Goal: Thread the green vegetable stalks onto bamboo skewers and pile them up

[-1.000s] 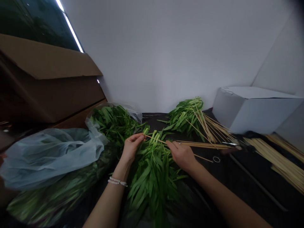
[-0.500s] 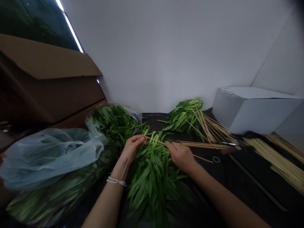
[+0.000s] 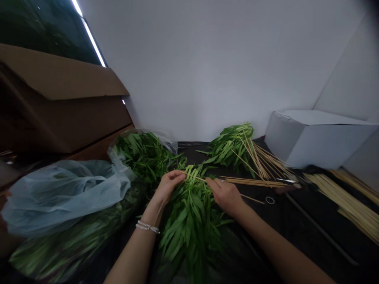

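Note:
A thin bamboo skewer (image 3: 201, 179) spans the gap between my hands, run through the folded pale stems of a bunch of leafy greens (image 3: 191, 221). Long green leaves hang down from it toward me. My left hand (image 3: 169, 187) pinches near the skewer's left end, fingertips against the stems. My right hand (image 3: 225, 194) closes round the skewer on the other side; a ring shows on one finger. The skewer's tail (image 3: 251, 198) sticks out beyond that hand. Beyond my hands lies a pile of skewered greens (image 3: 229, 148), their sticks pointing right.
Loose greens (image 3: 142, 154) fill a clear plastic bag (image 3: 65, 193) at left, below a cardboard box (image 3: 68, 118). Several bare skewers (image 3: 254, 181), a small metal ring (image 3: 269, 200) and a white box (image 3: 319, 138) are at right, with a skewer bundle (image 3: 346, 201) beyond.
My left hand has shifted slightly right along the skewer, closer to the folded stems. My right hand has stayed nearly in place.

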